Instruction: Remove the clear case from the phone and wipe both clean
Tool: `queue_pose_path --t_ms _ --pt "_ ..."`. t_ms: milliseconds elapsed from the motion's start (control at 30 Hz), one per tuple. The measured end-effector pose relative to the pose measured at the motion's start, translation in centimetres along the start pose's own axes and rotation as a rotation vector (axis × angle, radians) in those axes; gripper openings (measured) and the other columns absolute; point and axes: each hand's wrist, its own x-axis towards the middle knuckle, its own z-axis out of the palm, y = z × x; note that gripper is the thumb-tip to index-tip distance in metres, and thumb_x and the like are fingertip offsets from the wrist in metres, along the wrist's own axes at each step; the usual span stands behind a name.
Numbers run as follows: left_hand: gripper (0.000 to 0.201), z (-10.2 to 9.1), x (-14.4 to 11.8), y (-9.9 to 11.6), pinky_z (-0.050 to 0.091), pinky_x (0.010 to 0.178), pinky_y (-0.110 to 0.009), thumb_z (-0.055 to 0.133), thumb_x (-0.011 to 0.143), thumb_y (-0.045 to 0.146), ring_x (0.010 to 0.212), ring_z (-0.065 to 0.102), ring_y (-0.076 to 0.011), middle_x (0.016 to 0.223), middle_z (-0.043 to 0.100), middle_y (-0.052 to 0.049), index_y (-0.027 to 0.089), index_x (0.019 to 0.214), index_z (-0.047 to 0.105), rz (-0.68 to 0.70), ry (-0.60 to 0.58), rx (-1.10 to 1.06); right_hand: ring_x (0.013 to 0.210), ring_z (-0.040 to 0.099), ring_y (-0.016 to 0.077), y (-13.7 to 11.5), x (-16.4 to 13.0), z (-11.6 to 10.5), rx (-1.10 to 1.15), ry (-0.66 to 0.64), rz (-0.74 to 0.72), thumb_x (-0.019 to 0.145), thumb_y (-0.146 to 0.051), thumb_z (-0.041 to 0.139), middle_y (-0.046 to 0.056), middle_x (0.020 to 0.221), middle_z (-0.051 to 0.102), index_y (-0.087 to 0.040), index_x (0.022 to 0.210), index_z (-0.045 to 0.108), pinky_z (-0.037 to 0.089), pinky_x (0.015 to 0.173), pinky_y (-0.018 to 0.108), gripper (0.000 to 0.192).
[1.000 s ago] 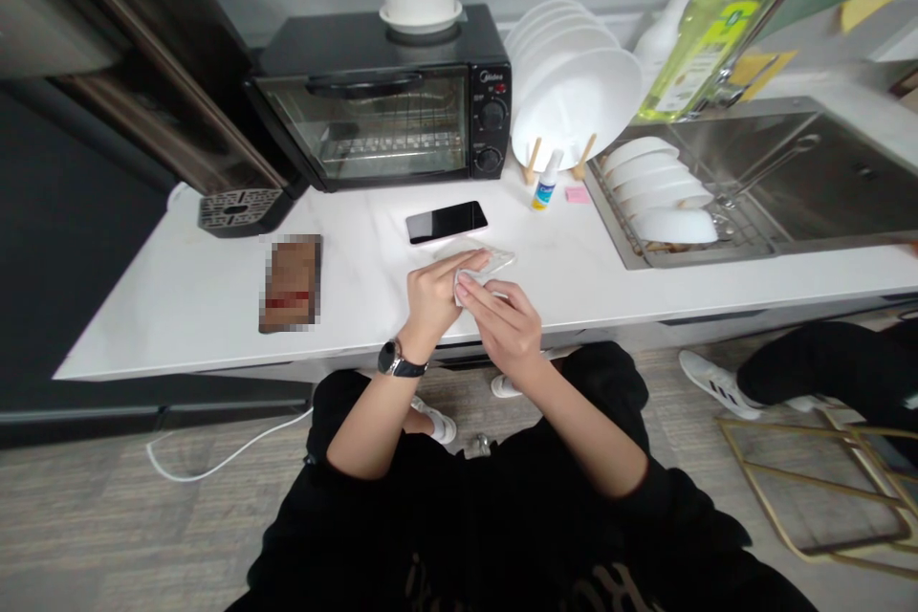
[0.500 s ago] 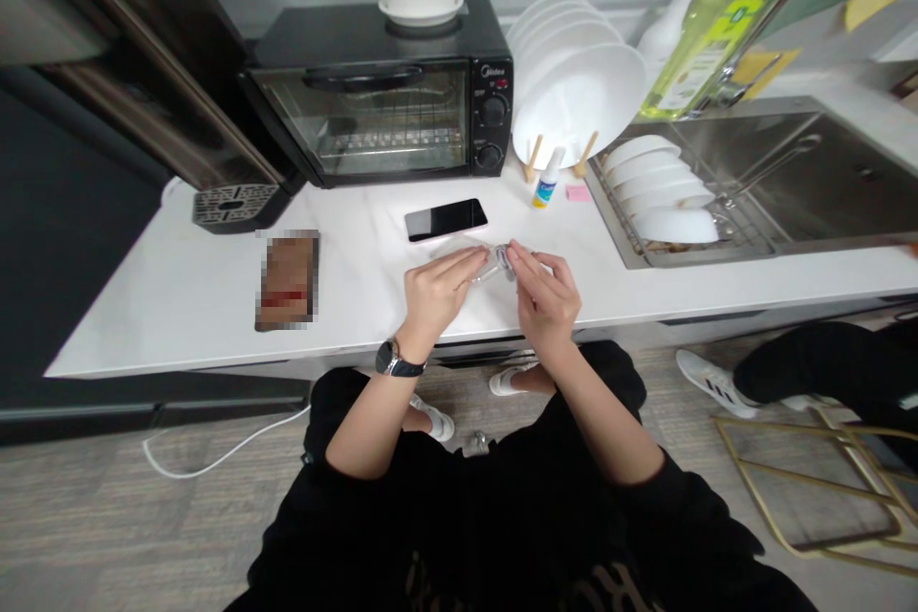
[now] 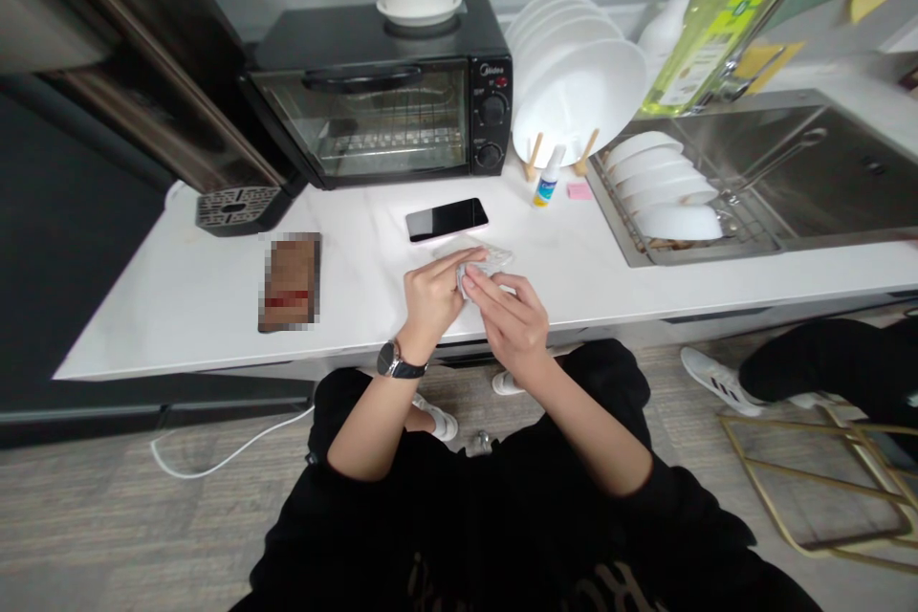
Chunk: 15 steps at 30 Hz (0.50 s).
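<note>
1. Half a second ago the right hand (image 3: pixel 513 316) was at the far end of the clear case (image 3: pixel 496 258); now it has slid left, close against the left hand (image 3: pixel 434 292).
2. Its fingers press together on a white wipe (image 3: pixel 461 280), at the case's near end.
3. The left hand has barely moved, gripping the case over the counter (image 3: pixel 373 273).
4. The phone (image 3: pixel 447 220) lies unmoved just beyond.

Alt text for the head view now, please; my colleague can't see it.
A person's left hand holds a thin clear item over a white counter, the right hand pinching a small whitish piece, perhaps a wipe, against it. Beyond, a phone and small bottle sit before a black toaster oven and white plates.
</note>
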Motion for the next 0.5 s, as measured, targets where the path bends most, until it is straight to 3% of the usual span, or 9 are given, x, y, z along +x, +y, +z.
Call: queue_pose_path --t_ms 167,333,500 --pt "0.032 0.1 0.1 0.0 0.067 0.1 -0.032 0.055 0.103 0.008 0.114 0.08 -0.0179 0.122 0.083 -0.005 0.019 0.122 0.079 -0.007 -0.007 -0.003 0.111 0.074 0.0243 1.4 0.1 -0.6 -0.007 -0.029 -0.033 0.098 0.0 0.065 0.008 0.135 0.079 -0.031 0.16 0.053 0.068 0.077 0.039 0.07" --pt "0.034 0.1 0.1 -0.1 0.067 0.101 -0.031 0.054 0.104 0.009 0.115 0.08 -0.0173 0.123 0.083 -0.004 0.021 0.123 0.08 -0.022 -0.021 0.023 0.114 0.076 0.0232 3.3 0.5 -1.3 -0.087 0.03 0.035 0.101 0.002 0.057 0.003 0.139 0.077 -0.039 0.16 0.05 0.068 0.085 0.044 0.072" --pt "0.032 0.2 0.2 -0.1 0.066 0.1 -0.028 0.058 0.103 0.01 0.113 0.08 -0.0161 0.121 0.083 -0.003 0.021 0.123 0.08 -0.008 0.002 0.031 0.117 0.077 0.0227 4.0 0.8 -1.6 -0.086 0.048 0.042 0.1 0.004 0.056 0.005 0.138 0.077 -0.038 0.159 0.052 0.067 0.087 0.045 0.072"
